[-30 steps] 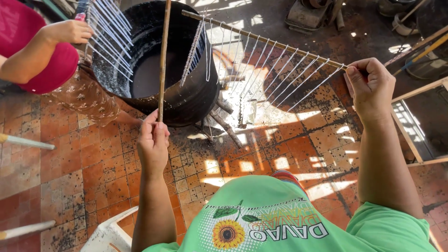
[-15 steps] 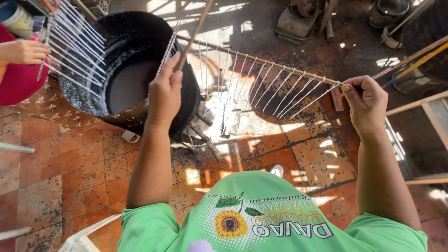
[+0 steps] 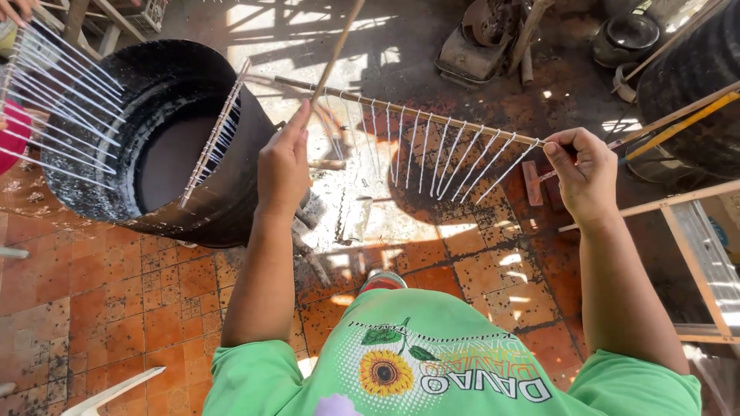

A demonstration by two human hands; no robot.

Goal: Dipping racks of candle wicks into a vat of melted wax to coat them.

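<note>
Inside, black drum holds grey liquid.

I am standing in a rough outdoor workshop where candles are dipped by hand. A big soot-black drum of dark liquid sits on firewood at the far left. Sticks hung with rows of thin white candles cross the view. The orange tile floor is spattered and stained. Scrap metal and wooden frames lie at the right.
</note>
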